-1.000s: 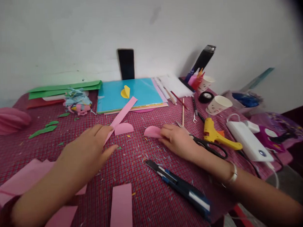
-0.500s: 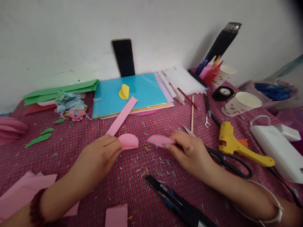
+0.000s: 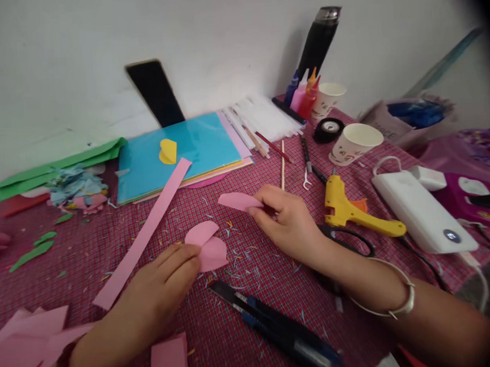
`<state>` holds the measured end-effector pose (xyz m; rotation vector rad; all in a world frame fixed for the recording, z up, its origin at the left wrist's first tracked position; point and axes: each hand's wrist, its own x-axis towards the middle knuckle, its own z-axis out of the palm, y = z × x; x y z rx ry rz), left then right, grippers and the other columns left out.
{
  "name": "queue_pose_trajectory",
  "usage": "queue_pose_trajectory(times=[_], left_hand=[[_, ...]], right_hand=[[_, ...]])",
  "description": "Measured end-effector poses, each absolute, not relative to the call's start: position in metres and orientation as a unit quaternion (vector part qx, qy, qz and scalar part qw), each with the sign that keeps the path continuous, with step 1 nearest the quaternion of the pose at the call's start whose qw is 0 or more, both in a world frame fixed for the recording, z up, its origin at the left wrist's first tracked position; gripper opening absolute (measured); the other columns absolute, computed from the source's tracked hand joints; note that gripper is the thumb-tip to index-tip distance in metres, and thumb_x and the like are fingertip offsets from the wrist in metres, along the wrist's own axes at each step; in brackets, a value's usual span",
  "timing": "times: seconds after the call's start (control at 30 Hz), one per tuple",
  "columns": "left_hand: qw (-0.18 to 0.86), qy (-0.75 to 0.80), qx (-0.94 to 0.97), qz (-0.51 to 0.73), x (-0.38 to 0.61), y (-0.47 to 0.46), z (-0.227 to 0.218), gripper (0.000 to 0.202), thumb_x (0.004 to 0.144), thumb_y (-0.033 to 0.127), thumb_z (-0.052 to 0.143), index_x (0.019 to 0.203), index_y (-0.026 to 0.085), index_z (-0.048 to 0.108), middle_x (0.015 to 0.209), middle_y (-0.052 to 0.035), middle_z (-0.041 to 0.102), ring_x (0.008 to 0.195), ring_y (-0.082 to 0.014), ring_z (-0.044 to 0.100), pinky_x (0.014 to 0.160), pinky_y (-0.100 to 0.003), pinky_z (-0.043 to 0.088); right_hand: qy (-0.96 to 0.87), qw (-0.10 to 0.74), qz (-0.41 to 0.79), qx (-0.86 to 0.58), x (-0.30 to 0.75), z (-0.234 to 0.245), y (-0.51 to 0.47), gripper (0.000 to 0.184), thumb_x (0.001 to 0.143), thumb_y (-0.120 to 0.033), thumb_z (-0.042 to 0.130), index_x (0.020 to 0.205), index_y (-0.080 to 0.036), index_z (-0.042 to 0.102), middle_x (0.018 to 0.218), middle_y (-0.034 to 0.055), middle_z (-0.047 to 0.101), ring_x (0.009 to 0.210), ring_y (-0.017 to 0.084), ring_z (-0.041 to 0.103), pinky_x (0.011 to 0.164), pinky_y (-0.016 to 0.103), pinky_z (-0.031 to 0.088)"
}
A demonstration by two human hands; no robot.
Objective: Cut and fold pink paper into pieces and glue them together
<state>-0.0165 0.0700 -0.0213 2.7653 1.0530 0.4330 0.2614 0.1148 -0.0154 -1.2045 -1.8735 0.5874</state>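
Between the fingertips of my left hand (image 3: pixel 164 285) are pinched folded pink paper circles (image 3: pixel 209 248), fanned a little apart. My right hand (image 3: pixel 284 219) is closed on another folded pink paper piece (image 3: pixel 235 201), a half-round seen nearly edge-on. The two papers are apart from each other. A long pink paper strip (image 3: pixel 150 224) lies on the cloth just beyond my left hand. Below the hands rests a black and blue utility knife (image 3: pixel 274 332). Scissors (image 3: pixel 351 238) lie partly hidden under my right forearm.
A yellow glue gun (image 3: pixel 350 212) and a white power bank (image 3: pixel 425 212) lie at the right, near a paper cup (image 3: pixel 356 145) and black tape (image 3: pixel 329 129). Coloured sheets (image 3: pixel 203 137) bear a yellow folded paper (image 3: pixel 168 151). Pink sheets (image 3: pixel 25 341) lie at left. A phone (image 3: pixel 155 93) leans on the wall.
The view has turned to the right. The pink paper in my left hand has fanned open from one half-round. My right hand still holds its piece, now a little farther from the left hand's paper.
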Motion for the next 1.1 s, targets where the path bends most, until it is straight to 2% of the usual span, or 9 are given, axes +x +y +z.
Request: queue_pose_trajectory(times=[0.1, 0.17, 0.23, 0.37, 0.5, 0.6, 0.67, 0.83, 1.1], left_hand=[[0.150, 0.465, 0.857, 0.161, -0.002, 0.075, -0.021, 0.014, 0.094, 0.021, 0.049, 0.087, 0.021, 0.061, 0.096, -0.0041, 0.068, 0.090, -0.0179, 0.066, 0.080, -0.034, 0.056], [0.168, 0.523, 0.818, 0.172, 0.007, 0.080, -0.020, 0.015, 0.091, 0.026, 0.053, 0.078, 0.020, 0.059, 0.095, -0.0053, 0.064, 0.090, -0.0198, 0.063, 0.078, -0.036, 0.054], [0.178, 0.560, 0.791, 0.170, 0.012, 0.086, -0.020, 0.007, 0.084, 0.027, 0.059, 0.085, 0.019, 0.059, 0.099, -0.0072, 0.062, 0.094, -0.0231, 0.061, 0.082, -0.042, 0.053], [0.194, 0.588, 0.772, 0.146, 0.015, 0.091, -0.027, 0.049, 0.074, 0.021, 0.066, 0.121, 0.016, 0.053, 0.118, -0.0120, 0.061, 0.110, -0.0289, 0.058, 0.096, -0.051, 0.047], [0.196, 0.571, 0.783, 0.147, 0.017, 0.088, -0.029, 0.047, 0.077, 0.016, 0.061, 0.123, 0.015, 0.054, 0.119, -0.0122, 0.063, 0.110, -0.0284, 0.059, 0.097, -0.050, 0.047], [0.163, 0.537, 0.815, 0.145, 0.017, 0.083, -0.025, 0.023, 0.082, 0.018, 0.059, 0.104, 0.016, 0.061, 0.100, -0.0092, 0.067, 0.094, -0.0267, 0.061, 0.085, -0.046, 0.050], [0.133, 0.496, 0.846, 0.147, 0.015, 0.078, -0.023, 0.009, 0.087, 0.019, 0.056, 0.092, 0.017, 0.063, 0.092, -0.0075, 0.066, 0.087, -0.0248, 0.060, 0.080, -0.044, 0.050], [0.031, 0.408, 0.899, 0.154, 0.006, 0.064, -0.023, 0.016, 0.093, 0.014, 0.050, 0.088, 0.018, 0.065, 0.094, -0.0070, 0.066, 0.086, -0.0232, 0.057, 0.077, -0.040, 0.046], [-0.119, 0.266, 0.933, 0.213, -0.013, 0.052, -0.017, 0.023, 0.089, 0.004, 0.052, 0.107, 0.013, 0.064, 0.101, -0.0096, 0.070, 0.092, -0.0235, 0.061, 0.081, -0.040, 0.045]], right_hand=[[-0.764, 0.366, 0.215, -0.485, 0.267, -0.020, 0.120, 0.017, 0.090, -0.014, 0.051, 0.075, -0.019, 0.058, 0.073, 0.0007, 0.056, 0.070, 0.014, 0.053, 0.064, 0.028, 0.039], [-0.774, 0.329, 0.212, -0.498, 0.270, -0.023, 0.124, 0.015, 0.090, -0.014, 0.051, 0.081, -0.019, 0.062, 0.077, 0.0021, 0.060, 0.072, 0.016, 0.056, 0.066, 0.029, 0.041], [-0.771, 0.304, 0.211, -0.517, 0.272, -0.025, 0.126, 0.019, 0.088, -0.013, 0.052, 0.101, -0.018, 0.064, 0.092, 0.0058, 0.065, 0.078, 0.017, 0.060, 0.071, 0.031, 0.045], [-0.764, 0.299, 0.189, -0.540, 0.274, -0.029, 0.130, 0.053, 0.085, -0.009, 0.050, 0.137, -0.015, 0.048, 0.125, 0.0158, 0.058, 0.088, 0.020, 0.064, 0.078, 0.036, 0.050], [-0.773, 0.277, 0.196, -0.536, 0.274, -0.031, 0.131, 0.039, 0.086, -0.009, 0.052, 0.124, -0.014, 0.059, 0.108, 0.0121, 0.068, 0.087, 0.021, 0.064, 0.080, 0.035, 0.049], [-0.803, 0.237, 0.196, -0.510, 0.272, -0.030, 0.131, 0.014, 0.089, -0.012, 0.055, 0.091, -0.015, 0.068, 0.087, 0.0078, 0.069, 0.081, 0.020, 0.062, 0.076, 0.033, 0.046], [-0.832, 0.220, 0.173, -0.479, 0.271, -0.027, 0.129, 0.018, 0.091, -0.015, 0.057, 0.076, -0.017, 0.066, 0.077, 0.0047, 0.066, 0.076, 0.018, 0.059, 0.073, 0.031, 0.041], [-0.887, 0.222, 0.063, -0.400, 0.267, -0.021, 0.124, 0.022, 0.094, -0.020, 0.058, 0.073, -0.017, 0.062, 0.075, 0.0024, 0.064, 0.074, 0.017, 0.053, 0.071, 0.033, 0.032], [-0.896, 0.308, -0.050, -0.316, 0.267, -0.017, 0.118, 0.026, 0.096, -0.016, 0.053, 0.070, -0.018, 0.059, 0.074, 0.0012, 0.064, 0.071, 0.017, 0.046, 0.067, 0.035, 0.029]])
